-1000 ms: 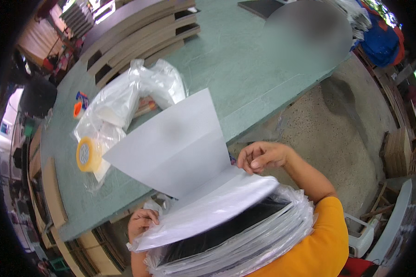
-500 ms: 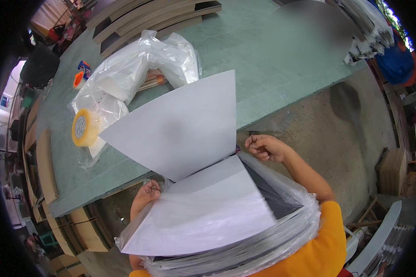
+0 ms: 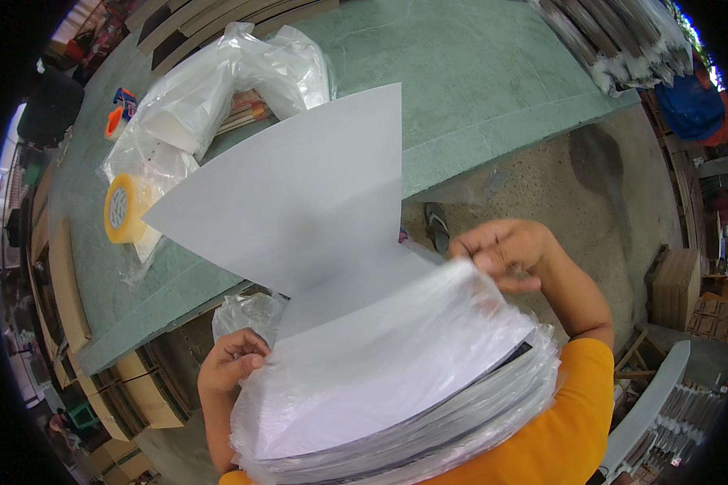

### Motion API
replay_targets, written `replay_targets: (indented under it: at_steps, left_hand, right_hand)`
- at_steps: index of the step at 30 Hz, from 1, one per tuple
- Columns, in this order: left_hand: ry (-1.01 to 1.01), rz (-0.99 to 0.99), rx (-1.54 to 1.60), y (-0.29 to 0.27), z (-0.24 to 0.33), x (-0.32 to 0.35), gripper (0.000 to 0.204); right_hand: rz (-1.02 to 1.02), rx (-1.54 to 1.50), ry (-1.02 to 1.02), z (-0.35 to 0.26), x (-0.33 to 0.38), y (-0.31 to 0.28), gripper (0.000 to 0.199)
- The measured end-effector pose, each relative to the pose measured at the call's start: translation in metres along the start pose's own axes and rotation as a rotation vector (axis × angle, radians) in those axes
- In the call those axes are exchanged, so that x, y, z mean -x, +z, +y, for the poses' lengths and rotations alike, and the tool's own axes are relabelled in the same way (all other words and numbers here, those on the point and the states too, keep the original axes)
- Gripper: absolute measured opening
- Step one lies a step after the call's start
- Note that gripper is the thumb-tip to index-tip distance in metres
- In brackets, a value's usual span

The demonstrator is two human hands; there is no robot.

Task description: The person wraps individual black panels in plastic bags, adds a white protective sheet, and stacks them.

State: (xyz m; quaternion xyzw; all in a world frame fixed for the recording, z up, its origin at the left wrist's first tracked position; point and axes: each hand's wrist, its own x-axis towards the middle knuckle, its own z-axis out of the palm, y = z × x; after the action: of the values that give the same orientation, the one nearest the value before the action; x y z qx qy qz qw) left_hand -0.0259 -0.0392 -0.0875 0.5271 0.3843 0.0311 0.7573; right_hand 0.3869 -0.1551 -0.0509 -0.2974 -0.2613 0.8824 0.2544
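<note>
A stack of flat panels in clear plastic bags lies against my body. On top, a white panel shows through a clear plastic bag. Beyond it, another white sheet or panel slants up over the table edge; where the two meet is covered by film. My left hand pinches the bag's left edge between thumb and fingers. At the bag's upper right, my right hand is slightly blurred, its fingers closed on the plastic film. The film stretches across the top panel between both hands.
A green table holds crumpled clear plastic, a roll of clear tape, an orange tape dispenser and stacked boards. Wrapped panels lie at the far right corner. A sandal is on the floor.
My right hand has moved from beside the panels onto the film, which now covers more of the top panel. My left hand has shifted slightly left and down. The view has shifted slightly.
</note>
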Motion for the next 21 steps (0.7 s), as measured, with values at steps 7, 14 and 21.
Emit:
replay_targets:
  at_steps: [7,14,21]
  left_hand:
    - [-0.055,0.406,-0.299,-0.028,-0.102,-0.087,0.024]
    - [0.325,0.622,-0.75,-0.052,-0.168,-0.13,0.022]
    - [-0.018,0.229,-0.693,-0.021,0.065,0.01,0.018]
  right_hand:
    - [0.809,0.43,-0.013,0.142,-0.107,-0.165,0.028]
    - [1.104,1.452,0.094,0.139,-0.128,-0.148,0.027]
    - [0.641,0.521,-0.754,0.006,-0.053,-0.014,0.039]
